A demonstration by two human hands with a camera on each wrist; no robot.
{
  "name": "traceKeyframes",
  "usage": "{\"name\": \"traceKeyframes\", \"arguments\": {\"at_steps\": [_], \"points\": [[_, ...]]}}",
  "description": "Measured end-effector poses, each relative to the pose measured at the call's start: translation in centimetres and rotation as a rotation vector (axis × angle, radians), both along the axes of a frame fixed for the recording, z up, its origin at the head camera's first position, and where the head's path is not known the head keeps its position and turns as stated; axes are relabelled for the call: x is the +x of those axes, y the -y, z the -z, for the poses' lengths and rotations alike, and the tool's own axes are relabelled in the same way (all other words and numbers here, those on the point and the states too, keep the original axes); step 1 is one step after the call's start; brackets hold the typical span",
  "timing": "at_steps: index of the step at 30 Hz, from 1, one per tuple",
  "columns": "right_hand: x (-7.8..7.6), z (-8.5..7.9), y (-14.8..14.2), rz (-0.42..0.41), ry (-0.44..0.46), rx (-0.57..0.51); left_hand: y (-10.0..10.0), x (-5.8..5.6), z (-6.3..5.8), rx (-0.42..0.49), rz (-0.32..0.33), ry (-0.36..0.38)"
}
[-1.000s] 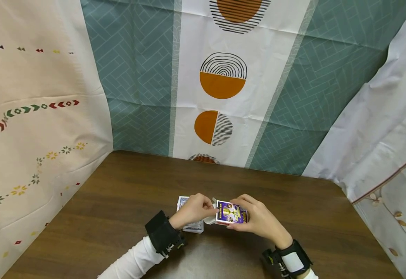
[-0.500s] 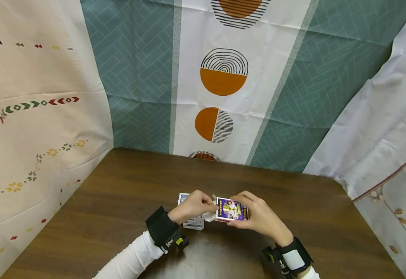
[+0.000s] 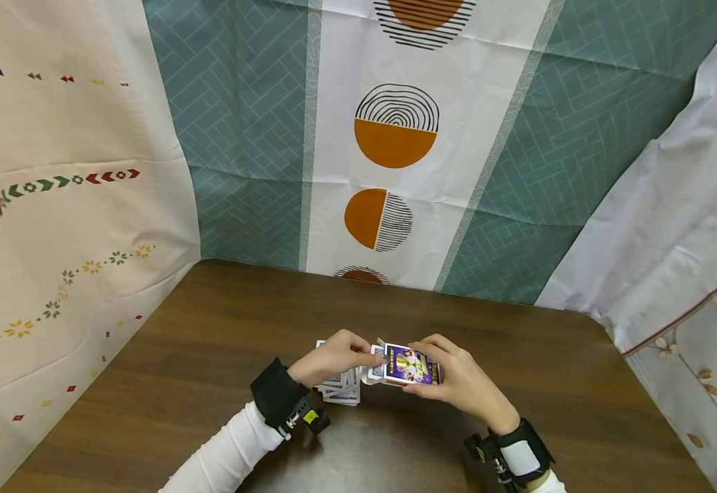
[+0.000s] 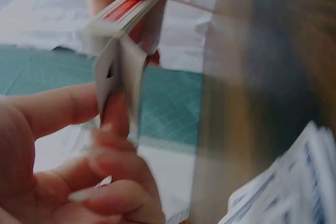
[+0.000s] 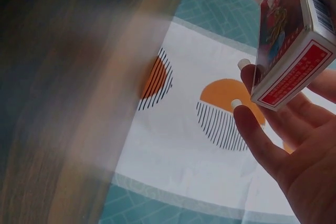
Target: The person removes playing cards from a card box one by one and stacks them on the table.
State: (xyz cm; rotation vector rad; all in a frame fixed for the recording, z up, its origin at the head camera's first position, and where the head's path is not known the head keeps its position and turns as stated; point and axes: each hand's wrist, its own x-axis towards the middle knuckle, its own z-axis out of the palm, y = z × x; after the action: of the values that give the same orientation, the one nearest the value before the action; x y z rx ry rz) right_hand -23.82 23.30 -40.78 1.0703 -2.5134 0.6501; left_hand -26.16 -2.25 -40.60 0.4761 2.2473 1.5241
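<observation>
My right hand (image 3: 459, 376) grips a purple playing card box (image 3: 412, 364) by its right end and holds it above the table. Its flap end faces left, with a blue-backed playing card (image 3: 377, 361) sticking out. The thumb and fingers of my left hand (image 3: 331, 357) pinch that card at the box's mouth. How many cards are in the pinch cannot be told. Below my left hand, a loose pile of blue-backed cards (image 3: 342, 392) lies on the table, partly covered by the hand. In the right wrist view, the box (image 5: 294, 51) shows a red and white end.
The brown wooden table (image 3: 259, 308) extends around both hands. Behind it hangs a teal and white patterned cloth (image 3: 247, 205). A cream cloth (image 3: 74, 239) borders the left side, and a white cloth (image 3: 648, 226) the right.
My left hand has drawn slightly left from the box, and a blue-backed card now shows at its mouth. More of the card pile is uncovered. The right hand keeps holding the box.
</observation>
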Motion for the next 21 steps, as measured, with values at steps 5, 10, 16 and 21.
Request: {"name": "traceKeyframes", "arguments": {"at_steps": [5,10,16,21], "points": [[-0.2,-0.1,-0.5,0.007,0.002,-0.016,1.5,-0.6,-0.8,0.0,0.048,-0.005],[-0.4,-0.2,-0.7,0.008,-0.016,-0.011,3.2,-1.0,-1.5,0.046,0.123,0.011],[-0.4,-0.2,-0.8,0.013,-0.005,-0.015,4.6,-1.5,-2.0,0.092,0.124,0.07],[-0.4,-0.2,-0.9,0.019,-0.001,-0.017,6.0,-2.1,-2.1,0.064,0.107,0.011]]}}
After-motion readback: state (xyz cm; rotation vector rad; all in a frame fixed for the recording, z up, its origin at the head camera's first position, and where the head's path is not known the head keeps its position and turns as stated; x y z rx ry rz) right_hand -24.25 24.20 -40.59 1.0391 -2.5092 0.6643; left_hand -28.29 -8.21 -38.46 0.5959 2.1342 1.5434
